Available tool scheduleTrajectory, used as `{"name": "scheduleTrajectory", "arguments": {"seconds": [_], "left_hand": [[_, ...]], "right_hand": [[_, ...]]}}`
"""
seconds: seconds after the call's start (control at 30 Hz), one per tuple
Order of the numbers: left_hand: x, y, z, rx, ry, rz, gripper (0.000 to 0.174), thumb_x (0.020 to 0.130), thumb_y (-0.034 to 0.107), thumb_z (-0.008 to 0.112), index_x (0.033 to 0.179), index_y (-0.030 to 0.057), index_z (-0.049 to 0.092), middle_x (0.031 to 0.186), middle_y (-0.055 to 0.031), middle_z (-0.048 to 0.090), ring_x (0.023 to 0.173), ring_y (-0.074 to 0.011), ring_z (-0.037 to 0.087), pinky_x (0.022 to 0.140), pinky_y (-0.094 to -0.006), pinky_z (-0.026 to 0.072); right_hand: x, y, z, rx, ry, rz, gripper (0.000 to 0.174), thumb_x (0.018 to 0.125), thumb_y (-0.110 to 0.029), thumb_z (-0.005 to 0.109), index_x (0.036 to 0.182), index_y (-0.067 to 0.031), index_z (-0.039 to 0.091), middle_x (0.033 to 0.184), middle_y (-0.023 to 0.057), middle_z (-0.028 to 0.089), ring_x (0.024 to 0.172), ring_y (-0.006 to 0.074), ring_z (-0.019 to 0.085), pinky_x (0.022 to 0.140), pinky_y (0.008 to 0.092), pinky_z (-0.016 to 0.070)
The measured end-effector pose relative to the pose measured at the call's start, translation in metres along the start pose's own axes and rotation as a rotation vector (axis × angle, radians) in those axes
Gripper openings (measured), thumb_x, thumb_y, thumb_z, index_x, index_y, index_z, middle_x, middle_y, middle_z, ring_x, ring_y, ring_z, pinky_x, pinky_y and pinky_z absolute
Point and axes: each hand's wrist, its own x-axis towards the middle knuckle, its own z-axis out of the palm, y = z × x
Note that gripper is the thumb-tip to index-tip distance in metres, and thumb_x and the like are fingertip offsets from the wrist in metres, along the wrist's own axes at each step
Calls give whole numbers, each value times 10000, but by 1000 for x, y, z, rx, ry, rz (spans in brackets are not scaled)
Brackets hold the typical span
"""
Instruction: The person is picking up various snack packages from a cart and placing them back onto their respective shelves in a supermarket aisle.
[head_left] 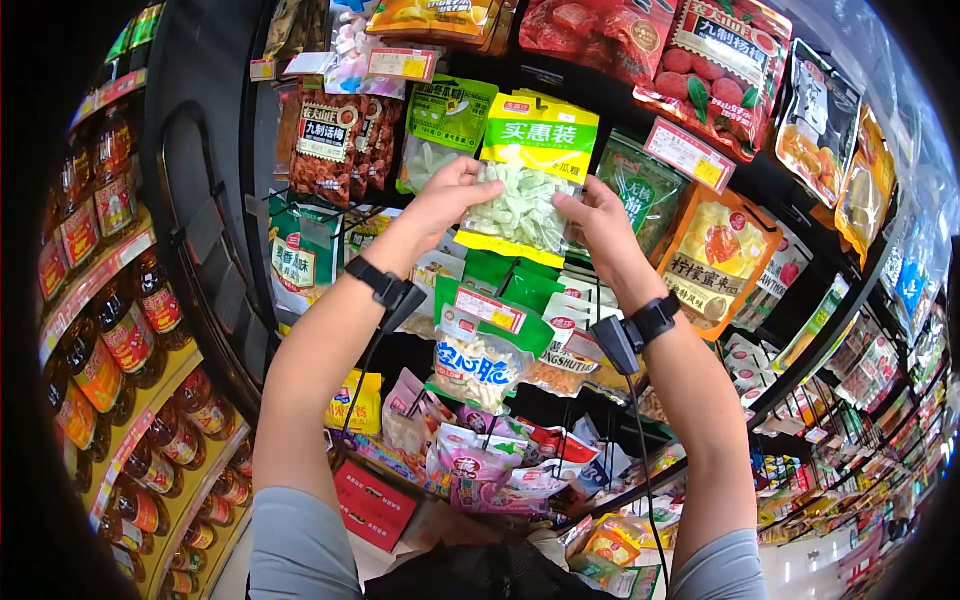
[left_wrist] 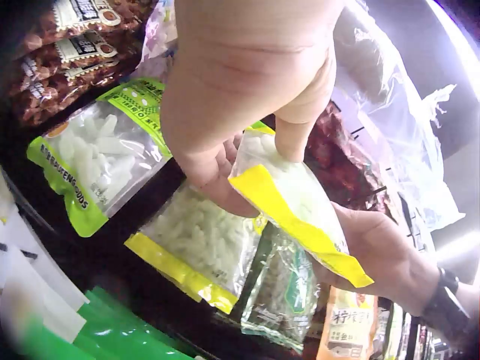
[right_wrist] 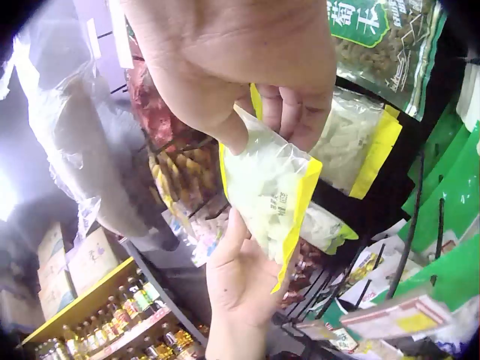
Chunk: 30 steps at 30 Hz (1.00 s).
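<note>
A yellow and green bag (head_left: 530, 190) with a clear window showing pale green pieces is held upright between both hands, in front of the rack. My left hand (head_left: 448, 205) pinches its left edge, thumb on the front; my right hand (head_left: 602, 225) pinches the right edge the same way. The left wrist view shows the bag (left_wrist: 289, 195) edge-on under the left hand (left_wrist: 247, 90), its yellow bottom strip tilted. In the right wrist view the bag (right_wrist: 266, 184) hangs below the right hand (right_wrist: 240, 67). Behind it, a similar bag (left_wrist: 199, 240) hangs on the rack.
Green-topped bag (head_left: 440, 125) hangs left of the held one, a dark green raisin bag (head_left: 640, 190) and an orange bag (head_left: 718, 260) to the right. Below are a white and green bag (head_left: 480, 350) and metal hooks. Bottles (head_left: 125, 335) line shelves at the left.
</note>
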Motion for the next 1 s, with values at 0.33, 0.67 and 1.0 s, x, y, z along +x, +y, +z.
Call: {"name": "scheduleTrajectory", "arguments": {"seconds": [0.33, 0.67, 1.0], "left_hand": [[-69, 34, 48, -445, 31, 20, 329, 935, 119, 625, 1241, 34, 539, 1153, -108, 659, 1022, -218, 683, 869, -380, 578], [-149, -8, 92, -238, 242, 100, 471, 980, 237, 569, 1370, -17, 494, 1376, -181, 549, 1196, -344, 591, 1032, -428, 476], [-267, -162, 242, -23, -716, -196, 361, 871, 131, 732, 1190, -10, 638, 1144, -121, 679, 1056, -235, 645, 953, -399, 481]], "right_hand": [[-50, -41, 23, 252, -66, -129, 272, 920, -99, 629, 1163, 16, 587, 1084, 96, 680, 994, 171, 653, 861, 303, 523], [-134, -36, -29, -148, -46, -135, 331, 841, -135, 704, 1106, 45, 619, 984, 129, 713, 849, 156, 682, 730, 289, 538], [-390, 34, -152, -460, 69, 264, 246, 845, -77, 702, 1055, -3, 598, 786, 108, 612, 686, 216, 598, 618, 344, 462]]}}
